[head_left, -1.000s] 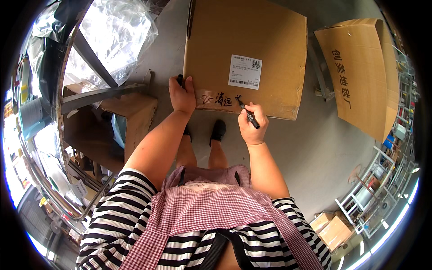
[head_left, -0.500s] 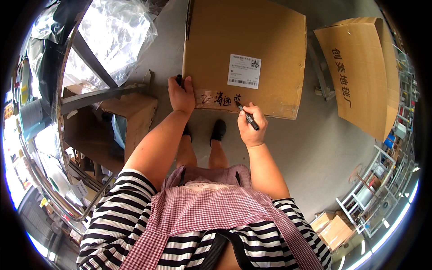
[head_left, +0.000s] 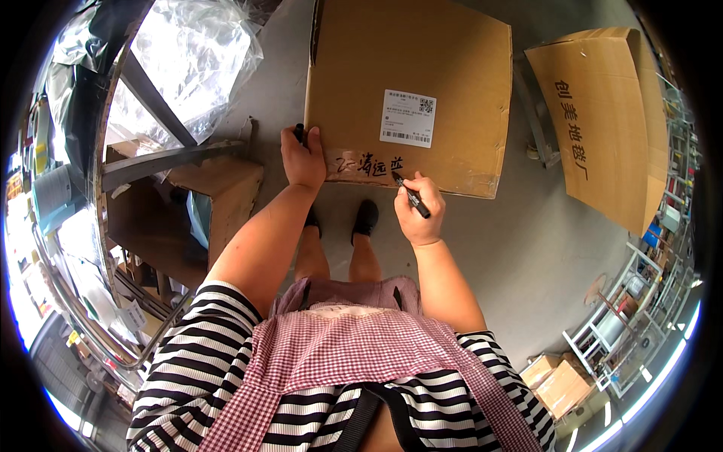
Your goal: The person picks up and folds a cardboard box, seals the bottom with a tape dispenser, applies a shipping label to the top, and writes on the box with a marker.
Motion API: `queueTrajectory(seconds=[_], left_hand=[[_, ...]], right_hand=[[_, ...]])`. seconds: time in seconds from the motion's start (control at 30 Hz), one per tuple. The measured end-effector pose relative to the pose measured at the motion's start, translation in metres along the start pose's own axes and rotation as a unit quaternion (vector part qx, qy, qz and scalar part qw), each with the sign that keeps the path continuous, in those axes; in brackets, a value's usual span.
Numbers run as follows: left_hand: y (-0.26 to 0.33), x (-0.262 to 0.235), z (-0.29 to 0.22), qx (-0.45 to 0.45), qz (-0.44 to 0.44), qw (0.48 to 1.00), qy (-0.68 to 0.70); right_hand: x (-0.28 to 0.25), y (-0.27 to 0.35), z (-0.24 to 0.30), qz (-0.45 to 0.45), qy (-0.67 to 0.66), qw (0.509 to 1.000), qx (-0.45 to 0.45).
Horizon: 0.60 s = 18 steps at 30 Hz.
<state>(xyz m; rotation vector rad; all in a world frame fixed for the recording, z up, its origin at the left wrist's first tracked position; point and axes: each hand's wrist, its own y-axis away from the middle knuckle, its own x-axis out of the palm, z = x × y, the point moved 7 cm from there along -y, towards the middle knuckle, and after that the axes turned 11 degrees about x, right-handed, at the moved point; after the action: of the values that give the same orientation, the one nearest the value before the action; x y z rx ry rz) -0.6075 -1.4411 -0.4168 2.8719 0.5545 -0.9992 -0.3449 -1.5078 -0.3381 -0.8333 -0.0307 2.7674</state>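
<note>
A large brown cardboard box (head_left: 422, 56) stands in front of me. On its face are a white printed label (head_left: 407, 118) and a row of black handwriting (head_left: 369, 165) near the close edge. My right hand (head_left: 416, 215) is closed around a black marker (head_left: 413, 197), its tip at the last written character. My left hand (head_left: 304, 157) rests at the box's near left corner. Its fingers are closed on a small black marker cap (head_left: 299, 132), which pokes up beside the thumb.
To the right leans a flattened cardboard piece (head_left: 610, 120) with dark print. At left are a metal-framed stand (head_left: 154, 166), clear plastic sheeting (head_left: 184, 60) and an open carton (head_left: 233, 197). White racks (head_left: 614, 320) and small cartons (head_left: 557, 383) lie at lower right.
My right hand and the marker have shifted slightly left and down, and the last character has more strokes. My left hand stays at the box corner.
</note>
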Motion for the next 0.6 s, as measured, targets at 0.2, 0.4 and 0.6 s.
queueTrajectory(seconds=[0.2, 0.4, 0.6], left_hand=[[-0.0009, 0.0005, 0.0000, 0.006, -0.001, 1.000, -0.001], [-0.0005, -0.0001, 0.0019, -0.003, 0.006, 1.000, -0.002], [-0.0011, 0.0011, 0.0011, 0.007, 0.001, 1.000, -0.002]], right_hand=[[-0.0016, -0.0015, -0.0050, -0.019, -0.003, 0.999, 0.036], [-0.0021, -0.0011, -0.0018, -0.001, -0.015, 1.000, 0.007], [-0.0025, -0.0010, -0.0054, -0.007, -0.023, 0.999, 0.023]])
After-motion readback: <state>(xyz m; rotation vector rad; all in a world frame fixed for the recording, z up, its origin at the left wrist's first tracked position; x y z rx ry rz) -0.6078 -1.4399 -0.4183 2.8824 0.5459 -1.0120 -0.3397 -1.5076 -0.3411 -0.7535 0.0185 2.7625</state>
